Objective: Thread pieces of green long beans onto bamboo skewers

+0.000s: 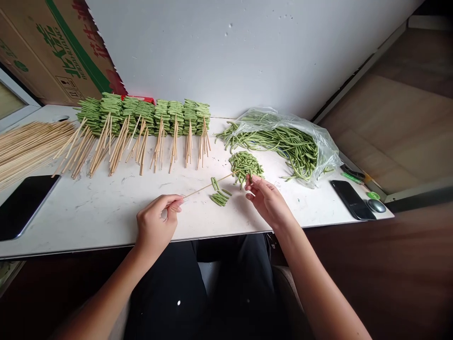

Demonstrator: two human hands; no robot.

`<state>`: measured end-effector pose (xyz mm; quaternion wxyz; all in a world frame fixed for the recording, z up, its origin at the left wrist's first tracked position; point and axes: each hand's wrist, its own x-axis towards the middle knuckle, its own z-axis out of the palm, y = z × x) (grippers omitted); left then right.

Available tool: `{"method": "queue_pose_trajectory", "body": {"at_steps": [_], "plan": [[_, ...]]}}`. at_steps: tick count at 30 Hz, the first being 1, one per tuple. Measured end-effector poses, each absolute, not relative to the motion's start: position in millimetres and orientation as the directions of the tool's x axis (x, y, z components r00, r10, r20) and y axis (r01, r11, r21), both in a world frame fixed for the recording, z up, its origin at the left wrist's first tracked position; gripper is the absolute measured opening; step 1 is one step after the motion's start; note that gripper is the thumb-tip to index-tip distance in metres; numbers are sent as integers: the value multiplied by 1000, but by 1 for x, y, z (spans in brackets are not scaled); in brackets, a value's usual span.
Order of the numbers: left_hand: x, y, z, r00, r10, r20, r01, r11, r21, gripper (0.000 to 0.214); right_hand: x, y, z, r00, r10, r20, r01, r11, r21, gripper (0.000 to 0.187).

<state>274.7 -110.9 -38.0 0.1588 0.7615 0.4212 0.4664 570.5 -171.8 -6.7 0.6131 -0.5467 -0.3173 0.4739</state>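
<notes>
Between its thumb and fingers, my left hand [157, 219] pinches one end of a wooden skewer [198, 190] that slants up to the right. A couple of short green bean pieces [214, 183] are threaded on the skewer. My right hand [267, 198] is closed on a green bean piece [251, 179] near the skewer's pointed tip. Just behind that hand lies a heap of cut green beans [246, 163]. A few more cut pieces [220, 197] rest on the table below the skewer.
Stacks of finished bean skewers [141, 113] line the wall, sticks toward me. Bare skewers [31, 146] lie at left above a tablet [24, 203]. Long beans [283, 141] spill from a plastic bag [325, 146]. A phone [350, 199] and mouse [376, 206] sit at right.
</notes>
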Motion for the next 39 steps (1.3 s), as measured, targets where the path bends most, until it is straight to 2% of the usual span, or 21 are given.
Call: {"method": "queue_pose_trajectory", "body": {"at_steps": [4,8,19,28,39], "plan": [[275,-112,-38,252,746,616,495,-646,580,12,572,-172,-7,332,932,-143,-355,-17,-935,30],[275,-112,-39,285,718,635,474,-682,558,11,570,-173,-7,310,939,-147,-365,-25,-931,31],[275,-113,-40,301,707,640,473,-694,543,13,562,-175,-5,273,953,-129,-448,8,-894,19],[276,-114,-37,311,701,642,474,-700,534,12,560,-174,-7,314,938,-146,-464,17,-886,27],[276,-113,-39,308,692,653,484,-704,519,12,557,-175,-3,310,941,-133,-427,13,-904,21]]}}
